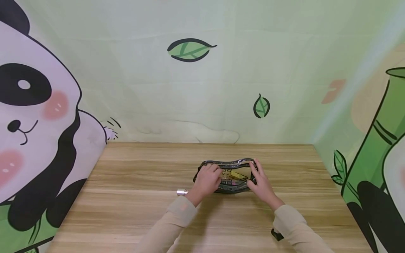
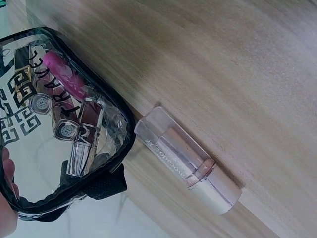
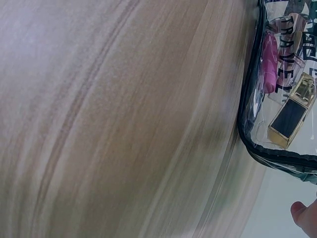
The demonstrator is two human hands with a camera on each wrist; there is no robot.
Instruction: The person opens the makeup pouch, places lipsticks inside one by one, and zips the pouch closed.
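The clear pouch (image 1: 232,191), black-edged and printed TRAVEL, lies on the table (image 1: 110,211) in front of me. Just beside the pouch, to its left, a part-clear lipstick tube (image 2: 188,161) lies on its side. At the pouch's left end, my left hand (image 1: 207,180) grips the rim with bent fingers. Inside the pouch I see a silver-capped tube (image 2: 88,136), a pink tube (image 2: 65,75) and a gold-and-black case (image 3: 292,113). At the pouch's right end, my right hand (image 1: 262,183) grasps nothing, straight fingers spread against the edge.
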